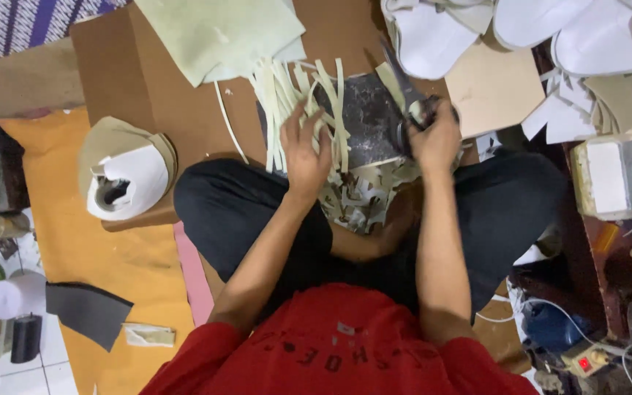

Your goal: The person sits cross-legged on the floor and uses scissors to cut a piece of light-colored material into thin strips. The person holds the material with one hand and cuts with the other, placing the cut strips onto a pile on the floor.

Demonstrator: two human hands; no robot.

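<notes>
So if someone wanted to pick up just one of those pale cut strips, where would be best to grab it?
Probably at a far end of the pale strips, coming from above. There they fan apart over the dark slab, so one end can be pinched singly. Nearer the person, the left hand rests on them bunched together. The right hand holds scissors.

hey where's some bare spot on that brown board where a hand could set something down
Bare brown board shows between the pale green sheet above, the cut strips to the right and the white slipper at the lower left. It is crowded around the strips, where the left hand rests, and near the right hand holding scissors.
</notes>
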